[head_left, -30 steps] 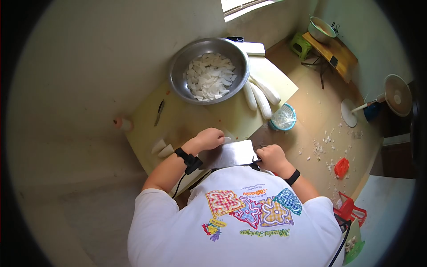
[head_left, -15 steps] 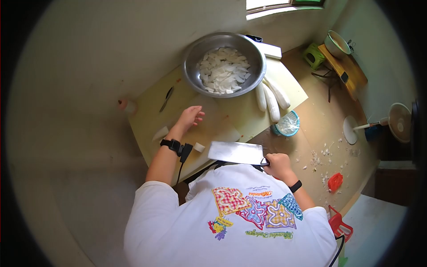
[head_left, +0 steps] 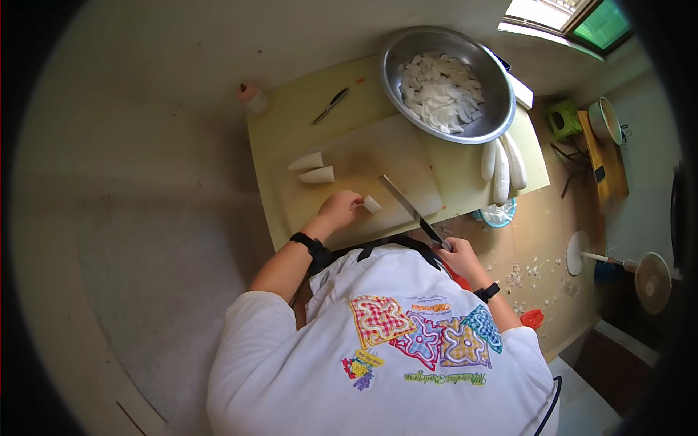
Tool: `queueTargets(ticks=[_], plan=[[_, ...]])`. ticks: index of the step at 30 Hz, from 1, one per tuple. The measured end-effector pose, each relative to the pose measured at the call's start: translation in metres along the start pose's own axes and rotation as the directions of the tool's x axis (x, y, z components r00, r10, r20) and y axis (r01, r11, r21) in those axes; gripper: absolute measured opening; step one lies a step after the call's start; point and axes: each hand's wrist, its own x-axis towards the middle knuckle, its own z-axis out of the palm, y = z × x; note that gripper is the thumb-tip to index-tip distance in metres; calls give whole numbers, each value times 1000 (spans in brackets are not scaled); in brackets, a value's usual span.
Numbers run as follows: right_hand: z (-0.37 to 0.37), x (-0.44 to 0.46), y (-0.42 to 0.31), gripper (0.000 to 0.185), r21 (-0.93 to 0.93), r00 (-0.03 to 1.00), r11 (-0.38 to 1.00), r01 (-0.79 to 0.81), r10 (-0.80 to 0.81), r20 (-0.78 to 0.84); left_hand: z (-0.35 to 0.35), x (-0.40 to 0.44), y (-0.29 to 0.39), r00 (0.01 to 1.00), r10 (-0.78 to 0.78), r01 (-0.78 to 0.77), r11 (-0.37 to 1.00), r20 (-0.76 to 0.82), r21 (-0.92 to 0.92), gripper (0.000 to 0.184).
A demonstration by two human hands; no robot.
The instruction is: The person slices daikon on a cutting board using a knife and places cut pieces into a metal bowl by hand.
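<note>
Lying on a pale rectangular plastic cutting board (head_left: 398, 154): one white, stubby vegetable piece (head_left: 372, 205), likely light, firm, slippery, best held by its sides; left hand (head_left: 339, 210) pinching its end, right hand (head_left: 460, 258) gripping a black-handled steel cleaver (head_left: 402, 197).

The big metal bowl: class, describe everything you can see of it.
The metal bowl is wide, round and silver-grey, with a smooth, shiny wall and a rim. It sits upright on the pale yellow tabletop, holding a heap of white slices. Peeled white radishes lie close by; contact is unclear. Left hand and right hand are clear of it.
</note>
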Motion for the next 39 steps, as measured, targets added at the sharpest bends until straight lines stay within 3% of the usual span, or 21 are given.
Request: queueTargets(ticks=[1,3,7,9,11,15,33,39], plan=[[4,2,-4,36,-21,1000,1000,-1,1,6,3,-2,0,1000,-6,6,1000,2,-5,19],[12,3,-15,35,-40,1000,999,-10,11,13,6,-5,1,977,212,-209,969,-9,134,22],[28,2,-31,34,-23,1000,1000,5,-5,-7,7,-5,-6,961,275,-273,947,12,168,25],[34,1,-32,34,-20,1000,1000,13,-13,-1,12,-5,-17,919,390,-363,892,-52,270,27],[35,-1,-42,34,-101,1000,995,-15,16,7,9,-4,-19,918,395,-373,892,-39,256,26],[42,-6,-52,32,-85,998,994,-67,66,-15,10,0,-27,877,477,-448,855,-58,260,24],[43,-4,-56,30,-110,997,991,-79,76,-33,0,6,-17,817,565,-532,815,-112,229,25],[43,-4,-56,33,-38,998,998,-48,46,-48,1,7,-14,821,561,-529,819,-110,223,26]])
